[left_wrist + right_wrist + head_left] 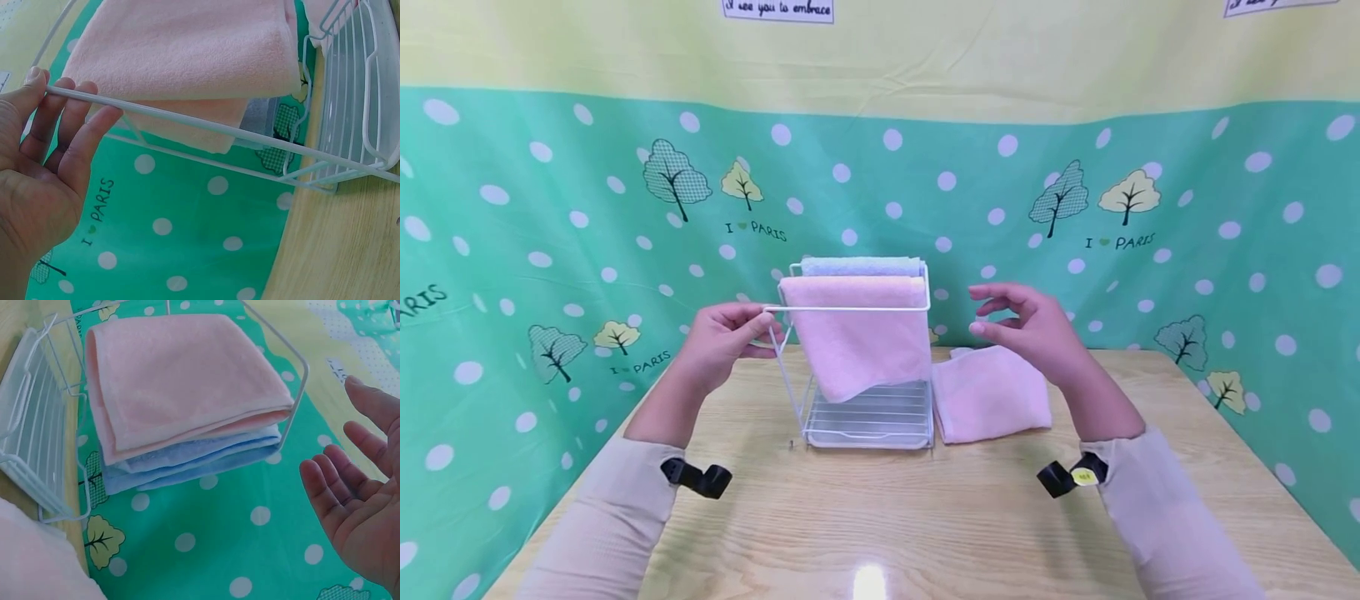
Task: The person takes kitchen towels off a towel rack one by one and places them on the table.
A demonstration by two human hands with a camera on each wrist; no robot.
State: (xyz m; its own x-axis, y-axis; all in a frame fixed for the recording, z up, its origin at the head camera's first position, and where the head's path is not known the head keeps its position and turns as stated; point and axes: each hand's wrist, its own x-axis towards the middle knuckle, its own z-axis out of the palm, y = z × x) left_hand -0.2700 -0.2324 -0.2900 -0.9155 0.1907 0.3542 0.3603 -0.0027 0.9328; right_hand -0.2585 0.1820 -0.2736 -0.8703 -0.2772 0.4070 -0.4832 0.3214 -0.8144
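A green fabric backdrop with pale dots, printed trees and a cream upper band (925, 150) rises behind the far edge of a light wood-grain worktop (985, 508). Close to that far edge, a little left of its middle, stands a white wire rack with an open upper frame and a barred floor (850, 309). A pale pink, soft cloth towel (880, 342) hangs folded over the rack, just behind its front top bar, its lower edge sloping above the barred floor. A second pale pink towel, folded flat (992, 396), lies on the worktop just beside the rack, between it and the far right corner. Behind the hanging pink towel, a light blue folded towel (861, 267) hangs at the rack's back, mostly hidden in the head view. A shallow whitish tray (868, 441) sits at the rack's base. The left hand (726, 337) grips the front left top corner of the rack, the wire pinched between thumb and fingers. The right hand (1022, 317) hovers above the flat towel, apart from the rack, its fingers loosely curved and its thumb set wide of them. A small black wrist camera (696, 477) is strapped at the left cuff
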